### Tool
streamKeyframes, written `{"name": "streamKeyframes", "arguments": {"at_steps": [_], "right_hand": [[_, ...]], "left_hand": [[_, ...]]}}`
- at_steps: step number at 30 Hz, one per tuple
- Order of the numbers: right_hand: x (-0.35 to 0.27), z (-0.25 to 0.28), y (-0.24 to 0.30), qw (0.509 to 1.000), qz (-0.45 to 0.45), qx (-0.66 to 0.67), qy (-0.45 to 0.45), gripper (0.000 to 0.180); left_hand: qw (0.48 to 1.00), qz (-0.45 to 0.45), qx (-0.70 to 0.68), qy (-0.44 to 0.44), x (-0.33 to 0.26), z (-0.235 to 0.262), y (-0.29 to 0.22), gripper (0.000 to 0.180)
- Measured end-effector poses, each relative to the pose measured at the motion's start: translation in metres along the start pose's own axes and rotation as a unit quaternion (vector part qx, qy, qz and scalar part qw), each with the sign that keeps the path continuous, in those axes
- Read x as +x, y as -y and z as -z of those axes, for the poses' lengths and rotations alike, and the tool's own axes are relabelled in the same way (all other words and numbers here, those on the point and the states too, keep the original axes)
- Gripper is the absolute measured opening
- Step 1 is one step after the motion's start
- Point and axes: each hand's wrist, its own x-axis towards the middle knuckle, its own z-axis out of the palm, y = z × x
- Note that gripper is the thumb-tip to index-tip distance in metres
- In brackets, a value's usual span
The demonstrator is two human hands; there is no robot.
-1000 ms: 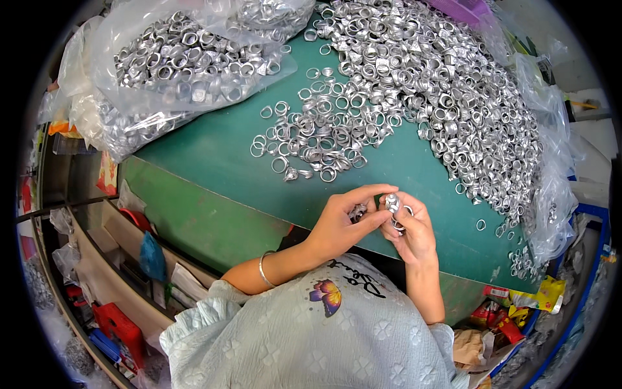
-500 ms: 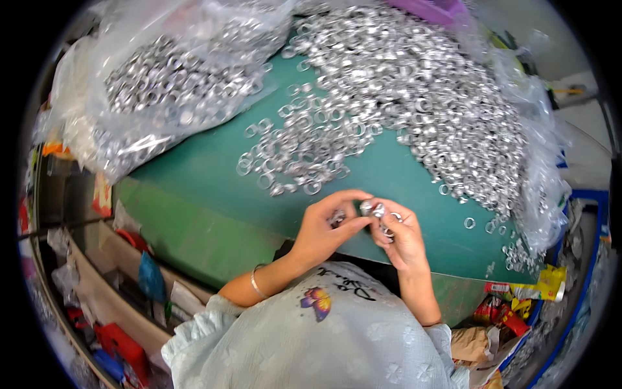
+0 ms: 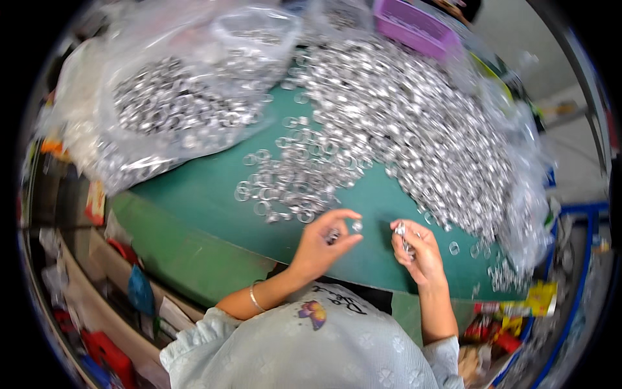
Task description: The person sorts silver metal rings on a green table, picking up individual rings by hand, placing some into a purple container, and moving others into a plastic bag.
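Observation:
My left hand (image 3: 321, 245) is curled around a few silver metal rings in its palm. Another small ring (image 3: 357, 225) shows in the gap between its thumb and forefinger; whether it touches them I cannot tell. A hand's width to the right, my right hand (image 3: 420, 254) pinches silver rings (image 3: 402, 230) between thumb and fingers, with more lying against its curled fingers. Both hands are over the near edge of the green tabletop (image 3: 223, 194). Just beyond the left hand lies a loose scatter of rings (image 3: 295, 178), and behind it spreads a large heap of rings (image 3: 414, 117).
A clear plastic bag of rings (image 3: 175, 97) takes up the far left. At the back stands a purple basket (image 3: 414, 32). Crumpled clear plastic (image 3: 521, 188) borders the heap on the right. Open drawers or shelves (image 3: 97, 272) are at the lower left; yellow and red packets (image 3: 541, 298) lie lower right.
My hands were together, fingertips meeting over the rings. They have since parted, the right hand moving right. The whole view has shifted, bringing more of the purple basket into sight.

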Motion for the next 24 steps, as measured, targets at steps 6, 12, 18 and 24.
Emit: {"name": "streamKeyframes", "arguments": {"at_steps": [6, 12, 18, 24], "right_hand": [[0.055, -0.059, 0.045, 0.98, -0.037, -0.178, 0.082, 0.024], [0.172, -0.173, 0.122, 0.954, 0.161, -0.149, 0.206, 0.022], [0.179, -0.148, 0.079, 0.971, 0.108, -0.194, 0.092, 0.027], [0.081, -0.087, 0.03, 0.981, 0.02, -0.16, 0.112, 0.028]], "left_hand": [[0.999, 0.012, -0.025, -0.023, -0.005, 0.012, 0.006, 0.031], [0.998, -0.006, 0.001, -0.065, -0.007, 0.022, -0.006, 0.03], [0.997, -0.016, -0.012, -0.079, 0.0, 0.025, 0.003, 0.032], [0.996, -0.04, -0.039, -0.07, -0.005, 0.03, -0.009, 0.032]]}}
